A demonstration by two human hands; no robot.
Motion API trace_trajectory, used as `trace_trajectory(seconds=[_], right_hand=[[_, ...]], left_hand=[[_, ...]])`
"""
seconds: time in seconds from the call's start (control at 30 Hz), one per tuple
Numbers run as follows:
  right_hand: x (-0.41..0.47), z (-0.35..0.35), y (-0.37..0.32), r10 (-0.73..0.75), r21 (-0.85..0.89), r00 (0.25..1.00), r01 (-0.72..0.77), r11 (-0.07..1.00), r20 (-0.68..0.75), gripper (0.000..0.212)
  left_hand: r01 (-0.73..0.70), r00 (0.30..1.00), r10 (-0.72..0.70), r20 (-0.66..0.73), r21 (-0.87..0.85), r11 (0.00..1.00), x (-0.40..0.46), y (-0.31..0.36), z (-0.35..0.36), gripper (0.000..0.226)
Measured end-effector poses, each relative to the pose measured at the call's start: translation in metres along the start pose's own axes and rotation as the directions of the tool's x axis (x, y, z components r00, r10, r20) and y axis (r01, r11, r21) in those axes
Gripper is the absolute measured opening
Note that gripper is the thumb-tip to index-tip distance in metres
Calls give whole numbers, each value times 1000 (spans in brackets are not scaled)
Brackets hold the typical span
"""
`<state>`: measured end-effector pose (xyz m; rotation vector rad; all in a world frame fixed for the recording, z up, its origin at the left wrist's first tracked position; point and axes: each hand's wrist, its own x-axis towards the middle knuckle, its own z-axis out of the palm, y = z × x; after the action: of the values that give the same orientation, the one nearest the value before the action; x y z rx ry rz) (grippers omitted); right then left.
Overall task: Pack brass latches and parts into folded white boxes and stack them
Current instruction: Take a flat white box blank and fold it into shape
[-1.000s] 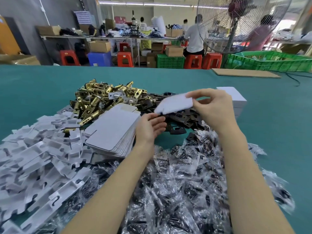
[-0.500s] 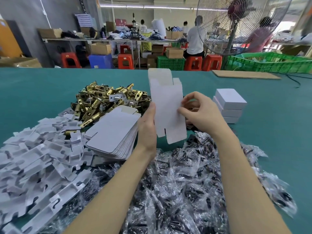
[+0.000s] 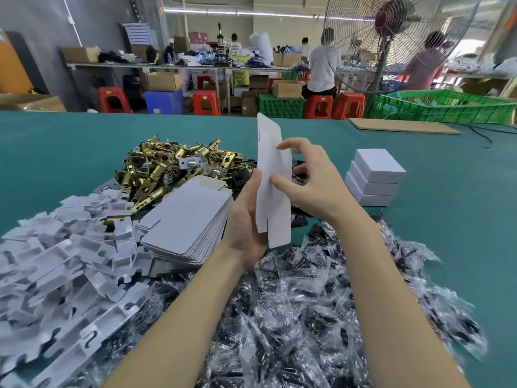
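Here the left hand (image 3: 246, 219) grips the upright flat box blank (image 3: 272, 186), right hand (image 3: 310, 183) pinching its edge.

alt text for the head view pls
Two hands, left and right, hold a flat white box blank upright over a green table, amid brass latches, bagged parts and three stacked boxes.

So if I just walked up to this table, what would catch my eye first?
Probably the flat white box blank held upright in the middle, gripped by the left hand while the right hand fingers its edge. Behind it to the left gleams a heap of brass latches, and a neat stack of white boxes stands to the right.
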<state>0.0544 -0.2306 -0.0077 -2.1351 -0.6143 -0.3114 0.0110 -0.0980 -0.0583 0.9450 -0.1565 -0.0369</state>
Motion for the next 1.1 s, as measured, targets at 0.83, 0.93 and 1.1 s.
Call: trace_trajectory(seconds=[0.83, 0.93, 1.1], right_hand=[[1, -24, -2, -26, 18, 984, 30, 999, -174, 55], [2, -18, 0, -2, -213, 961, -60, 975, -278, 55], [6, 0, -14, 8, -314, 963, -95, 945, -270, 52]], left_hand=[[-210, 958, 273, -87, 434, 876, 7, -5, -1, 44], [-334, 903, 430, 14, 654, 679, 9, -11, 2, 43], [-305, 905, 426, -2, 696, 650, 9, -19, 5, 54]])
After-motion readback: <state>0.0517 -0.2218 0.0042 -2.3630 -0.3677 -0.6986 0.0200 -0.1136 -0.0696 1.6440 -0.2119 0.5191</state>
